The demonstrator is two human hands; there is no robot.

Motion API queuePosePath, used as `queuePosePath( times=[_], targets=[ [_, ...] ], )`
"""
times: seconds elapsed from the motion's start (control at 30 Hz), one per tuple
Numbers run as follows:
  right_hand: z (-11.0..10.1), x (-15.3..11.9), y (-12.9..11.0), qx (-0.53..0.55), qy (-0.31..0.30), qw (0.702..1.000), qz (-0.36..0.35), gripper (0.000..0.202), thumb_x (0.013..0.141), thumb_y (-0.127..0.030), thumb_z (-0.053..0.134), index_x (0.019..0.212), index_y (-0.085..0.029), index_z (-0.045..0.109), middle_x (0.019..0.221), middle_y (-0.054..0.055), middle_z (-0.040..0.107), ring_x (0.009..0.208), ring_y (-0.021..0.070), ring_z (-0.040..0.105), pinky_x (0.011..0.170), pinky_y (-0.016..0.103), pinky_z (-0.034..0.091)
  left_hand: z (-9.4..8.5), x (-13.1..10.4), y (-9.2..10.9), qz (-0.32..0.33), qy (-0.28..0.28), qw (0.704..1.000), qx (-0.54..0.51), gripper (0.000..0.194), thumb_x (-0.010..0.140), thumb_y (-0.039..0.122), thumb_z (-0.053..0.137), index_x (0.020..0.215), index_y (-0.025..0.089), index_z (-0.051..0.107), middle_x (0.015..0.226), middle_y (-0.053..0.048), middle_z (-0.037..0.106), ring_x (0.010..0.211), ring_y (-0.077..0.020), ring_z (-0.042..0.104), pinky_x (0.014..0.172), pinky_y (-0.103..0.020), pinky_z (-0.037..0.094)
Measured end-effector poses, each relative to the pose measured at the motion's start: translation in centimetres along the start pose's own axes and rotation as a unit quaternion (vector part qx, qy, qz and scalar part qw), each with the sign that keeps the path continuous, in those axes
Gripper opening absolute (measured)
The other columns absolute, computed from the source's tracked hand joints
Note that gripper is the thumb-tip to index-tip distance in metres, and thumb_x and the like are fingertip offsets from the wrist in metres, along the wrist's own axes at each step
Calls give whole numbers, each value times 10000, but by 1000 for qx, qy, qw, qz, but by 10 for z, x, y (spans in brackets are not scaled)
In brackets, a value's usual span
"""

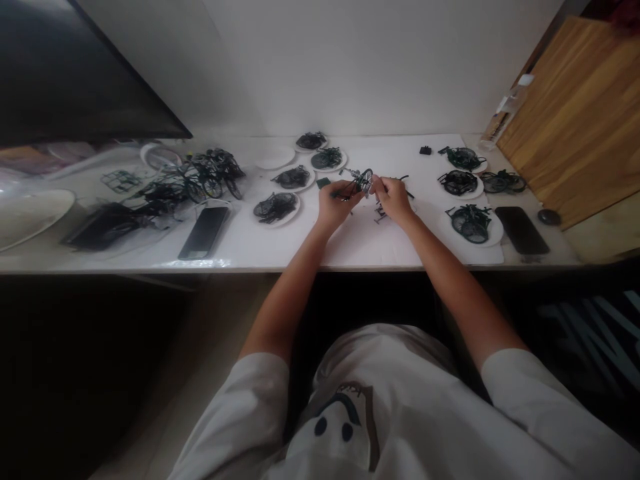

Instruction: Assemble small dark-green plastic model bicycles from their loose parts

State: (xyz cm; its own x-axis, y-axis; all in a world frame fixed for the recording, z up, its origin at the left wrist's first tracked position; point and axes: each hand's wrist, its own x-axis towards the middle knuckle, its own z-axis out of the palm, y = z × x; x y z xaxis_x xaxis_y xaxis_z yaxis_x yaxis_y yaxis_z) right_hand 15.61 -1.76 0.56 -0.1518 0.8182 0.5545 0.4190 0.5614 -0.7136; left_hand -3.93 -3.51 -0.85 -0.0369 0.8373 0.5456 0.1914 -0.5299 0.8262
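One miniature bicycle (361,181), upper centre of frame | long axis rising rightward from nearer left hand (334,205), fingers clamped on it | right hand (395,200) at wheel (368,179), cannot tell if pinching

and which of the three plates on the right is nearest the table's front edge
The plate beside the right-hand phone; the other two sit farther back.

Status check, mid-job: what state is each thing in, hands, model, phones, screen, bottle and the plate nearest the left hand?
Left hand: closed on the small wheeled model
Right hand: fingers together at the model's wheel
Small wheeled model: held up
Left phone: flat, dark
Right phone: flat, dark
Large screen: dark
Bottle: capped
Plate: loaded with dark parts
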Motion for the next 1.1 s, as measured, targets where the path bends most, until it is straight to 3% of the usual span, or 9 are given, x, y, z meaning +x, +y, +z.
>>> queuePosePath(
  times=[0.13, 0.23, 0.37, 0.6, 0.8, 1.1],
  targets=[
    [0, 0, 2, -11, 24, 1000, 13, 861, 1026, -956, 272, 797, -230, 675, 629, 11, 578, 645, 183, 580, 715, 336, 442, 1, 0, 3, -6, 11, 1000, -6, 333, 751, 405, 983, 787, 176, 743, 762, -40, 749, 685, -134, 650, 654, -258, 518],
    [-2, 1, 7, -21, 50, 998, 17, 774, 1024, -941, 371, 999, -235, 686, 667, -11, 588, 641, 181, 547, 704, 338, 414, 1, 0, 3, -16, 16, 1000, -16, 336, 751, 409, 986, 799, 175, 749, 776, -49, 761, 688, -137, 662, 654, -259, 528],
    [-2, 3, 12, -25, 29, 999, 32, 623, 1077, -814, 490, 1219, -236, 673, 637, -55, 527, 613, 179, 493, 698, 336, 387, 2, 0, 5, -18, 4, 1000, -25, 353, 746, 425, 996, 824, 178, 757, 803, -66, 783, 718, -158, 710, 692, -273, 576],
    [0, 5, 17, -3, 47, 999, 3, 629, 1064, -837, 472, 1085, -238, 663, 745, -16, 576, 673, 172, 504, 698, 337, 385, 2, 0, 6, -33, -6, 999, -25, 327, 741, 392, 999, 861, 180, 781, 831, -74, 808, 736, -163, 732, 710, -279, 594],
    [-2, 4, 10, -6, 56, 998, 12, 637, 1055, -859, 462, 1089, -252, 654, 699, -34, 504, 643, 173, 461, 682, 347, 382, 2, 0, 6, -44, -6, 999, -17, 298, 743, 366, 987, 830, 180, 771, 829, -83, 809, 733, -168, 729, 699, -290, 596],
    [-2, 4, 10, -6, 54, 998, 15, 658, 1043, -878, 458, 1084, -252, 659, 732, -15, 569, 659, 178, 489, 693, 348, 399, 1, 0, -5, -45, -8, 998, -33, 314, 736, 402, 977, 845, 186, 778, 843, -80, 808, 749, -163, 734, 699, -282, 600]
  ],
)
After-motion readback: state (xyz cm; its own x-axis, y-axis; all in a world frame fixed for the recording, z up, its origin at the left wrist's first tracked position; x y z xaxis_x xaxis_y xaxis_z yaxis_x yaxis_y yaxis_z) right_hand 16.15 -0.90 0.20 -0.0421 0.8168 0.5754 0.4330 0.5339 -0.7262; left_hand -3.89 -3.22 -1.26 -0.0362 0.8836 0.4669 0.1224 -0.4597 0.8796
